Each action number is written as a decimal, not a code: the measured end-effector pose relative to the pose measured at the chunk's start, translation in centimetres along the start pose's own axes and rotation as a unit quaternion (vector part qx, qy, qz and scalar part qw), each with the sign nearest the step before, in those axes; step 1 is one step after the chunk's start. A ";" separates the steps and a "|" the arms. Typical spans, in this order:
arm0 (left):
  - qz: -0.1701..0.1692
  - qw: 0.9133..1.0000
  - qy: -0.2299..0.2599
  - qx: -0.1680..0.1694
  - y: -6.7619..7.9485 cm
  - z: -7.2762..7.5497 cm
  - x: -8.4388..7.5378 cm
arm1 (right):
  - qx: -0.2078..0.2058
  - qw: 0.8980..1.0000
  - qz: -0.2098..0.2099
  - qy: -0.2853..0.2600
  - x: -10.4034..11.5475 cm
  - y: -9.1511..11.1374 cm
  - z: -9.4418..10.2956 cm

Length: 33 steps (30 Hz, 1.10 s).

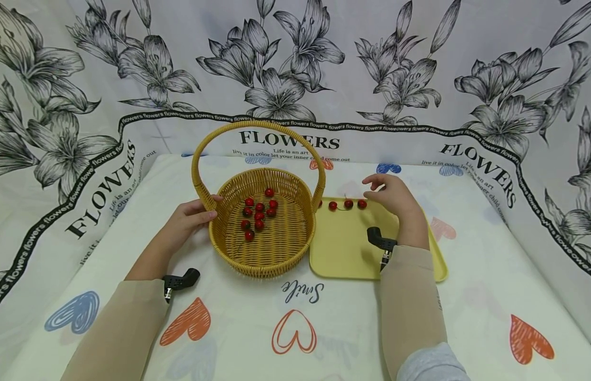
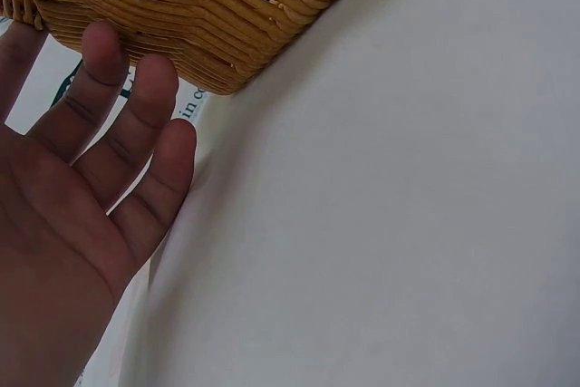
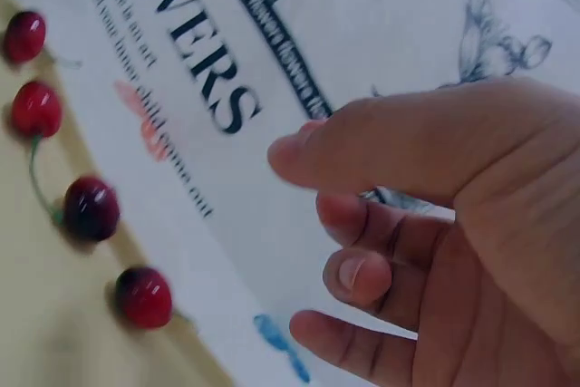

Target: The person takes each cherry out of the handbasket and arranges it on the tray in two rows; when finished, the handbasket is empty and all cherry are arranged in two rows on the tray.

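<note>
A round wicker basket (image 1: 264, 269) with a tall arched handle stands mid-table in the head view. Several dark red cherries (image 1: 259, 216) lie on its woven floor. My left hand (image 1: 192, 216) holds the basket's left side by the handle's foot, thumb at the rim; the left wrist view shows other fingers (image 2: 149, 88) against the outer weave. On the right, my right hand (image 1: 394, 196) hovers over the far part of a yellow tray (image 1: 343, 251), fingers loosely bent and holding nothing. Several cherries (image 3: 143, 298) line the tray's far edge beside it, some with stems.
The tray sits right beside the basket. Underneath is a white cloth (image 1: 238, 328) printed with hearts and lettering. A flower-patterned cloth (image 1: 285, 63) rises behind and at both sides. The basket's handle (image 1: 259, 125) arches high over it.
</note>
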<state>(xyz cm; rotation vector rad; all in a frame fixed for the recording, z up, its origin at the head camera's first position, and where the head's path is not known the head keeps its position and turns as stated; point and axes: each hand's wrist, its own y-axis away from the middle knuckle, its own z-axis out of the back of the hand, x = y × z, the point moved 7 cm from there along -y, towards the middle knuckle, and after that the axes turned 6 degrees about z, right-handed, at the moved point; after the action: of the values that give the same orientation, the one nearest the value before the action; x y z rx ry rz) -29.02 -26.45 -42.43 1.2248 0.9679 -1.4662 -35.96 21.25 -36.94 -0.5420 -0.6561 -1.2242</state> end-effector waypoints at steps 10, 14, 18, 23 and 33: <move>-0.002 1.000 0.001 0.000 0.0 0.0 0.0 | -0.037 0.991 0.100 -0.076 5.2 1.5 1.9; -0.001 1.000 0.001 0.000 0.0 -0.1 0.0 | -0.039 0.981 0.146 -0.120 7.2 2.1 2.0; 0.000 1.000 0.001 0.000 0.0 -0.1 0.0 | -0.039 0.966 0.191 -0.169 9.5 2.9 1.9; 0.002 1.000 -0.002 0.001 0.0 0.0 0.0 | -0.026 0.944 0.245 -0.218 12.5 3.6 1.0; 0.000 1.000 0.000 0.003 0.1 -0.1 -0.2 | 0.032 0.912 0.353 -0.204 18.6 5.1 -3.2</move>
<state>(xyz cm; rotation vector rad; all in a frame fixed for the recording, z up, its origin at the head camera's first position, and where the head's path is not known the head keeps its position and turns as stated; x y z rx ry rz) -28.93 -26.30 -42.23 1.2288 0.9643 -1.4707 -26.71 7.82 -26.08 -0.8978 -0.7533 -0.4030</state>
